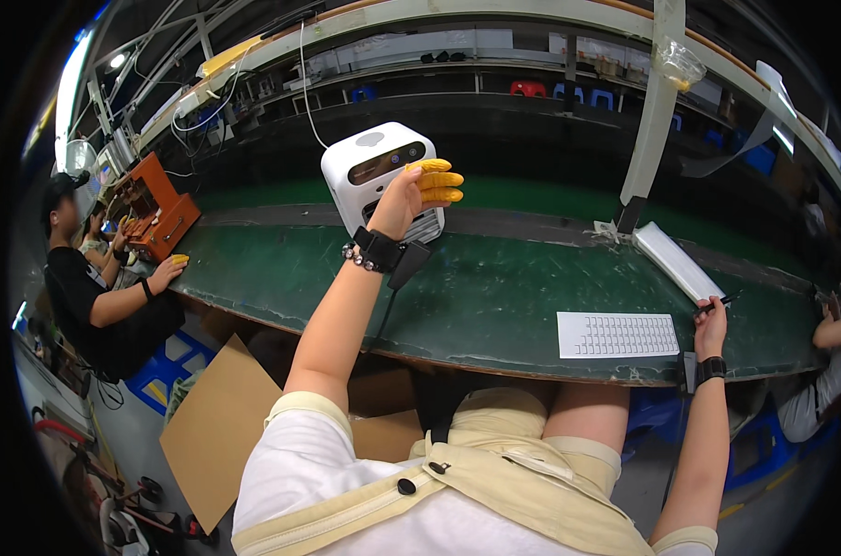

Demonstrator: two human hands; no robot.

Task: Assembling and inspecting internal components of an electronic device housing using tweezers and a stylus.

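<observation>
My left hand (404, 206), with yellow finger cots on its fingertips, is raised in front of a white box-shaped appliance (348, 185) with a dark rounded panel. Its fingers are stretched out and hold nothing; whether they touch the appliance I cannot tell. At the right, my right hand (710, 326) is closed around a dark pen (728, 300), beside the near end of a long white block (672, 258). To the left of that hand lies a white sheet (617, 334) printed with a grid, close to the bench's front edge.
The green bench (494, 296) spans the view. An orange machine (164, 208) stands at its left end, where a person in black (105, 296) sits. A grey post (654, 130) rises behind the white block. Brown cardboard (218, 431) leans below the bench. Another person's arm (830, 332) shows far right.
</observation>
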